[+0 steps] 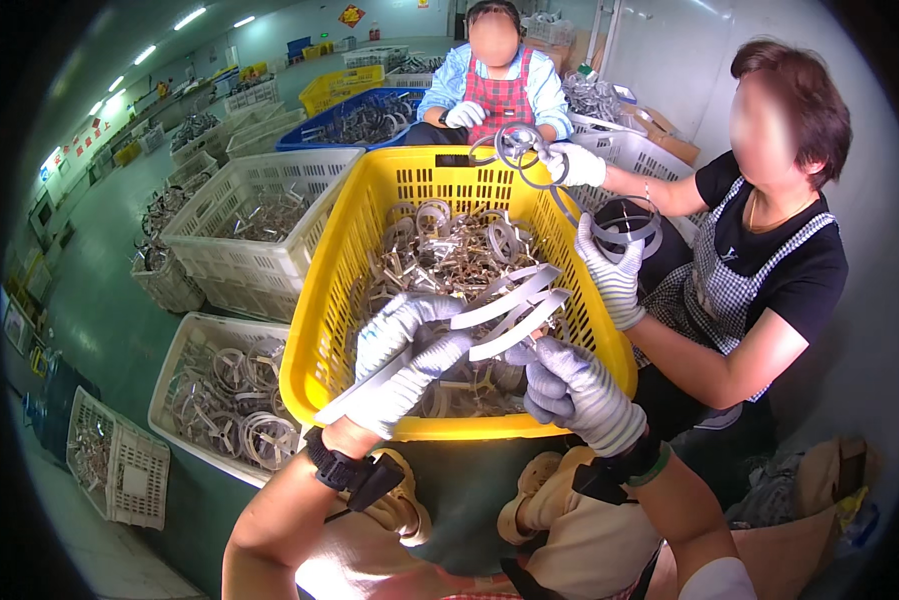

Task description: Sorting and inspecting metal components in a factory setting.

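My left hand (404, 350), in a striped white glove, is closed on a flat metal strip (367, 384) that slants down toward my wrist. My right hand (584, 392), gloved in grey and white, pinches the lower end of some curved metal bands (519, 325). These shiny bands fan out between my two hands, and the left fingertips reach close to their left ends. Both hands are above the near part of a yellow plastic crate (459, 428). Inside it lies a heap of metal rings and small brackets (459, 245).
A co-worker at the right (749, 230) holds metal rings (624, 235) over the crate's right rim. Another co-worker (494, 75) sits beyond the far end. White crates (239, 265) of metal parts stand at the left; a blue crate (289, 142) is behind.
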A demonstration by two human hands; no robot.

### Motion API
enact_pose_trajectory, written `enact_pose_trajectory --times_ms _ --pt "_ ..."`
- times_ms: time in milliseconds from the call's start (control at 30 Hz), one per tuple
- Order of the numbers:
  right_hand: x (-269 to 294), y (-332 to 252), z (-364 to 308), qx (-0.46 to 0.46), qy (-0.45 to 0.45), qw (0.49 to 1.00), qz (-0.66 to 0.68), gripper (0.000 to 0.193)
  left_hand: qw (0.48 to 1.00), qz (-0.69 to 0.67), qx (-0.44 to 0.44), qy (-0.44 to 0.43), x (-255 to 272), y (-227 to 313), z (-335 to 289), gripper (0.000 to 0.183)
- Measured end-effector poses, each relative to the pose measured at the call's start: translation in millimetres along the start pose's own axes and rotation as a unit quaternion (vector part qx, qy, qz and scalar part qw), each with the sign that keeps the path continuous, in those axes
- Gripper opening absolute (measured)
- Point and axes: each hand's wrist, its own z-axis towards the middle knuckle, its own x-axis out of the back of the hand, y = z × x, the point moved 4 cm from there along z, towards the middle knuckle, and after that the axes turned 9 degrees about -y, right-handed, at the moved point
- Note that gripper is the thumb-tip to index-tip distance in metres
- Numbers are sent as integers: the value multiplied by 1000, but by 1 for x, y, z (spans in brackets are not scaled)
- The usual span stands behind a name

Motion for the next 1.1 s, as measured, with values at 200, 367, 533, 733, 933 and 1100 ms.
enact_pose_trajectory --times_ms 200,367,533,733,933,1100 --pt "-2 -8 0 18 75 992 -97 22 998 50 -13 48 5 7 0 42" --pt "16 -2 3 110 132 958 -228 17 973 186 -115 71 5 17 0 61" --pt "21 5 5 243 124 881 -385 22 936 328 -129 22 0 32 3 57" --pt "16 0 6 251 151 827 -481 24 929 355 -104 28 -4 34 2 37" --pt "16 -1 5 274 159 797 -515 24 878 450 -157 31 -5 33 0 25" --pt "23 -6 1 249 154 851 -436 24 955 289 -70 -6 -8 35 0 29"
